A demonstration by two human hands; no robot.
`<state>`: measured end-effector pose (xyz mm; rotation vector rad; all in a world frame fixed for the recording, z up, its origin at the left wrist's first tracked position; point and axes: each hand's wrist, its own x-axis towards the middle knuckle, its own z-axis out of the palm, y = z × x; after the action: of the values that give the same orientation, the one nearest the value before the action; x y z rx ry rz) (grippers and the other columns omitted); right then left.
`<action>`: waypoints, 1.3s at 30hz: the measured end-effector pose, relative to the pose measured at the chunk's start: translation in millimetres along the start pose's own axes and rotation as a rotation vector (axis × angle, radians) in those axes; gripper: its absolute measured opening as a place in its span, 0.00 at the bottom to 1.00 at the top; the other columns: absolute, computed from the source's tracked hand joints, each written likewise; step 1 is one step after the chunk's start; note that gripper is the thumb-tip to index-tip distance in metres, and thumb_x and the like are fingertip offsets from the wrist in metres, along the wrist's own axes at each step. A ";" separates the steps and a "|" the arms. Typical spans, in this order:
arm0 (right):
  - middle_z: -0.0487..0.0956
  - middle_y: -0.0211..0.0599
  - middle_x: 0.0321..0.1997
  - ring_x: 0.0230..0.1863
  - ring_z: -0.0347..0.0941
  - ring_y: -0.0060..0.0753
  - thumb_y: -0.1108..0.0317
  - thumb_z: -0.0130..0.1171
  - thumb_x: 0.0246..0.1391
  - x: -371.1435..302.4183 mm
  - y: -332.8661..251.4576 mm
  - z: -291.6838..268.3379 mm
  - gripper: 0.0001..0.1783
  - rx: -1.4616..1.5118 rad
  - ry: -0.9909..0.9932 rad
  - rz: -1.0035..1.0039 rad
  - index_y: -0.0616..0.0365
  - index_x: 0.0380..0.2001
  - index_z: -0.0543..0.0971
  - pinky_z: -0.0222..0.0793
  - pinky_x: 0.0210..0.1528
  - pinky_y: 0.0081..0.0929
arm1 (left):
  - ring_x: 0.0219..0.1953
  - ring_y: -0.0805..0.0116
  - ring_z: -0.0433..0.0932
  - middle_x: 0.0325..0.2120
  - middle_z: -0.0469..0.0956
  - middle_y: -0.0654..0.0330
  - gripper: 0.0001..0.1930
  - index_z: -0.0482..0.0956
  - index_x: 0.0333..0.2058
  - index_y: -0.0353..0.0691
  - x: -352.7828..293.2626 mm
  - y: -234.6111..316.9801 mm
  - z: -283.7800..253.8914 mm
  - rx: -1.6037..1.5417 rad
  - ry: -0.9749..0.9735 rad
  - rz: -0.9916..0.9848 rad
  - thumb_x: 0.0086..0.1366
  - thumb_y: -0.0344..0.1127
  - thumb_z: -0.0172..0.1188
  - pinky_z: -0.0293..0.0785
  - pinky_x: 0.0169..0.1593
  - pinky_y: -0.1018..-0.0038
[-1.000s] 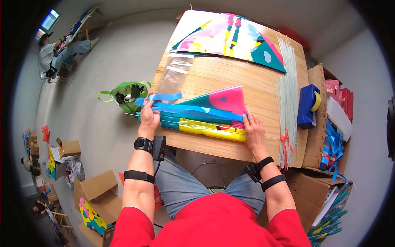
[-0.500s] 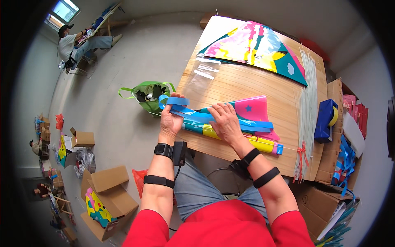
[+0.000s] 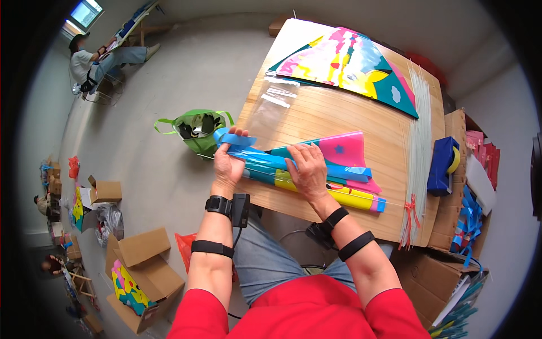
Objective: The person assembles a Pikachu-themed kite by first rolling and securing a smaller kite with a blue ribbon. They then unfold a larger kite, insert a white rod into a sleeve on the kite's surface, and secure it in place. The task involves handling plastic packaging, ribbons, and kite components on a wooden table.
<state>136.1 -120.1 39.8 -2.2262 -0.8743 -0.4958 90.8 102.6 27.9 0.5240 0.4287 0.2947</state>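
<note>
Near the table's left front edge, my left hand [image 3: 228,164] is palm up with a looped blue ribbon [image 3: 241,140] gripped by thumb and fingers. More ribbon runs from it to the right along a rolled plastic sheet [image 3: 353,199] in yellow, teal and pink, which looks like a folded kite. A pink flap with a blue star [image 3: 340,149] fans out beyond the roll. My right hand [image 3: 308,174] lies over the ribbon and the roll, fingers stretched and thumb apart. What is under its palm is hidden. A clear plastic sleeve [image 3: 271,110] lies beyond my left hand.
Printed sheets [image 3: 350,73] are stacked at the table's [image 3: 316,118] far side. A bundle of thin white rods [image 3: 416,152] and a blue tape dispenser [image 3: 444,165] line the right. A green bag [image 3: 197,130] and an open carton [image 3: 144,248] stand left. Another person [image 3: 84,65] sits far left.
The whole view has shifted slightly to the left. Both hands keep nearly the same places, with the ribbon loop lying a little differently in my left hand.
</note>
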 end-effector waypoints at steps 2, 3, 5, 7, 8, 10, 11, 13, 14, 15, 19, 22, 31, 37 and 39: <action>0.74 0.42 0.57 0.61 0.66 0.43 0.65 0.65 0.48 -10.9 -1.5 -10.3 0.29 -0.019 -0.134 0.016 0.58 0.55 0.72 0.52 0.69 0.47 | 0.55 0.58 0.74 0.49 0.76 0.57 0.14 0.73 0.52 0.39 4.5 9.5 -12.2 -0.053 0.026 0.027 0.72 0.35 0.46 0.68 0.61 0.55; 0.71 0.42 0.60 0.63 0.64 0.43 0.65 0.66 0.47 -16.7 -1.8 -16.3 0.33 -0.052 -0.154 0.018 0.58 0.58 0.70 0.49 0.71 0.47 | 0.55 0.58 0.74 0.49 0.76 0.57 0.14 0.73 0.52 0.39 7.4 10.4 -17.8 -0.047 0.021 0.042 0.72 0.34 0.46 0.68 0.62 0.56; 0.61 0.43 0.70 0.72 0.53 0.44 0.66 0.68 0.45 -35.9 11.0 -30.1 0.45 -0.062 -0.204 0.058 0.58 0.66 0.61 0.39 0.75 0.47 | 0.55 0.59 0.74 0.49 0.76 0.58 0.14 0.73 0.52 0.39 10.6 13.0 -21.6 -0.049 0.021 0.039 0.71 0.32 0.47 0.68 0.62 0.58; 0.59 0.44 0.71 0.73 0.51 0.45 0.66 0.68 0.44 -48.7 26.3 -49.4 0.46 -0.154 -0.212 0.124 0.58 0.67 0.61 0.39 0.75 0.47 | 0.54 0.60 0.73 0.50 0.75 0.58 0.14 0.72 0.51 0.38 2.8 20.3 -10.2 -0.039 -0.024 0.024 0.69 0.31 0.52 0.67 0.62 0.61; 0.58 0.45 0.72 0.74 0.50 0.46 0.66 0.68 0.44 -53.2 33.4 -59.5 0.46 -0.192 -0.215 0.150 0.58 0.67 0.60 0.39 0.75 0.47 | 0.55 0.60 0.73 0.51 0.75 0.57 0.16 0.71 0.53 0.38 4.0 23.9 -9.7 0.061 -0.005 0.036 0.67 0.31 0.55 0.66 0.63 0.62; 0.57 0.47 0.72 0.75 0.47 0.46 0.65 0.69 0.42 -69.6 56.0 -72.1 0.48 -0.238 -0.240 0.193 0.58 0.67 0.59 0.38 0.75 0.48 | 0.55 0.62 0.72 0.52 0.73 0.57 0.23 0.68 0.55 0.37 12.2 36.8 -15.0 0.264 0.036 0.055 0.62 0.30 0.61 0.65 0.63 0.64; 0.57 0.47 0.72 0.75 0.48 0.46 0.65 0.69 0.42 -75.0 66.1 -77.3 0.48 -0.268 -0.261 0.192 0.58 0.67 0.60 0.38 0.75 0.48 | 0.58 0.61 0.69 0.57 0.70 0.55 0.35 0.62 0.59 0.35 15.1 39.9 -23.4 0.432 0.177 0.087 0.55 0.30 0.69 0.60 0.64 0.64; 0.59 0.47 0.71 0.74 0.49 0.46 0.63 0.70 0.42 -78.9 78.3 -82.2 0.47 -0.308 -0.294 0.162 0.58 0.66 0.62 0.38 0.75 0.50 | 0.59 0.59 0.68 0.57 0.68 0.54 0.39 0.58 0.61 0.33 15.0 52.4 -25.4 0.736 0.273 0.062 0.53 0.30 0.71 0.57 0.65 0.63; 0.60 0.47 0.71 0.74 0.50 0.46 0.63 0.70 0.42 -74.2 77.4 -80.6 0.47 -0.294 -0.326 0.131 0.58 0.66 0.62 0.39 0.75 0.50 | 0.59 0.58 0.68 0.58 0.68 0.53 0.41 0.57 0.61 0.32 12.7 58.9 -22.8 0.891 0.324 0.053 0.52 0.31 0.72 0.55 0.66 0.63; 0.61 0.46 0.70 0.73 0.50 0.47 0.62 0.70 0.42 -67.6 75.3 -79.5 0.46 -0.280 -0.359 0.097 0.58 0.65 0.63 0.39 0.74 0.50 | 0.58 0.56 0.68 0.55 0.69 0.50 0.40 0.57 0.60 0.29 7.3 62.9 -21.5 1.176 0.443 0.167 0.54 0.34 0.71 0.56 0.65 0.62; 0.69 0.42 0.62 0.67 0.60 0.43 0.60 0.71 0.42 -49.3 73.8 -60.2 0.40 -0.322 -0.430 0.032 0.58 0.60 0.69 0.45 0.73 0.48 | 0.51 0.62 0.73 0.51 0.73 0.51 0.22 0.72 0.52 0.31 -37.9 50.0 23.7 1.882 0.344 0.802 0.63 0.37 0.63 0.71 0.53 0.66; 0.75 0.39 0.50 0.56 0.69 0.40 0.61 0.69 0.44 -35.4 65.7 -40.3 0.26 -0.283 -0.357 -0.018 0.55 0.48 0.76 0.54 0.67 0.46 | 0.34 0.76 0.79 0.32 0.81 0.63 0.11 0.81 0.38 0.34 -78.8 -8.8 57.3 1.201 -0.102 0.099 0.70 0.35 0.56 0.77 0.41 0.78; 0.78 0.37 0.33 0.43 0.75 0.39 0.69 0.54 0.50 -25.5 75.6 -11.8 0.06 -0.177 -0.298 0.107 0.53 0.25 0.80 0.64 0.54 0.41 | 0.57 0.54 0.73 0.59 0.66 0.42 0.30 0.52 0.64 0.27 -75.4 -133.4 71.5 0.401 0.327 -0.350 0.68 0.26 0.55 0.76 0.56 0.70; 0.78 0.36 0.35 0.43 0.74 0.38 0.70 0.56 0.48 -26.1 75.5 -19.8 0.04 -0.272 -0.216 0.016 0.54 0.26 0.80 0.65 0.52 0.39 | 0.57 0.56 0.72 0.55 0.69 0.48 0.29 0.55 0.63 0.29 -69.0 -146.0 69.4 0.379 0.314 -0.368 0.69 0.31 0.56 0.72 0.58 0.69; 0.77 0.35 0.35 0.43 0.73 0.37 0.70 0.56 0.47 -27.7 64.7 -29.7 0.04 -0.227 -0.201 -0.008 0.54 0.27 0.79 0.65 0.51 0.38 | 0.57 0.57 0.72 0.55 0.69 0.50 0.24 0.60 0.60 0.30 -68.3 -143.9 67.8 0.356 0.310 -0.380 0.71 0.35 0.54 0.72 0.58 0.67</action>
<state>159.6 -188.6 15.3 -2.5143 -0.9704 -0.3966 86.0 -70.4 25.1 0.7328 0.8779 -0.0738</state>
